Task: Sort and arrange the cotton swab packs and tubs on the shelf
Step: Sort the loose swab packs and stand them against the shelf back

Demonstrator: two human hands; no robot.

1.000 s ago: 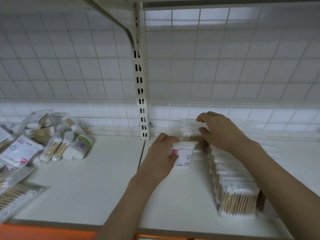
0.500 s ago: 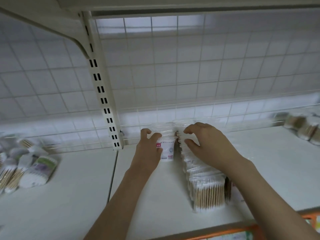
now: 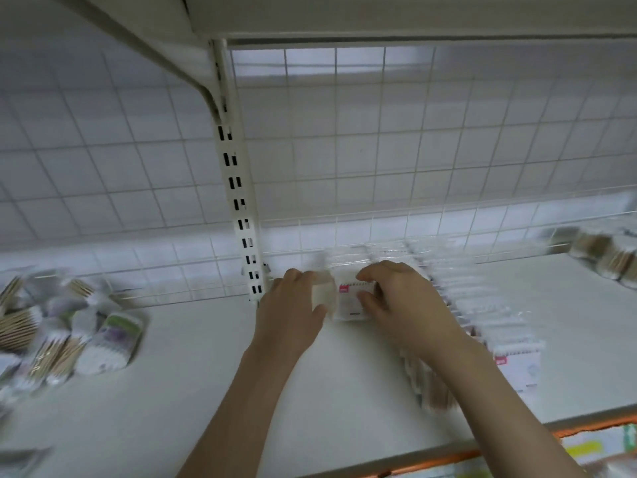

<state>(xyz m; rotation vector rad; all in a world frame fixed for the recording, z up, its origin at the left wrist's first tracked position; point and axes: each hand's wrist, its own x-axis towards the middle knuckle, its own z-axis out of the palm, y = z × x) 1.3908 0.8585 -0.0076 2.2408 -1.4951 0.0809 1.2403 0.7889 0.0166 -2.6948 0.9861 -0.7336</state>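
Both hands on one swab pack at the back of the shelf, by the upright.

White shelf [image 3: 193, 391] with wire grid back [image 3: 379, 160]; slotted upright [image 3: 243, 222] splits the bays. Row of standing packs [image 3: 482, 315] runs front to back in the right bay. Loose heap of packs and tubs [image 3: 69, 332] left, a few more far right [image 3: 606, 253]. Left hand [image 3: 293, 315] and right hand [image 3: 406, 308] both curled round the pack with the red label [image 3: 350, 301], upright, left of the row. Frame blurred.
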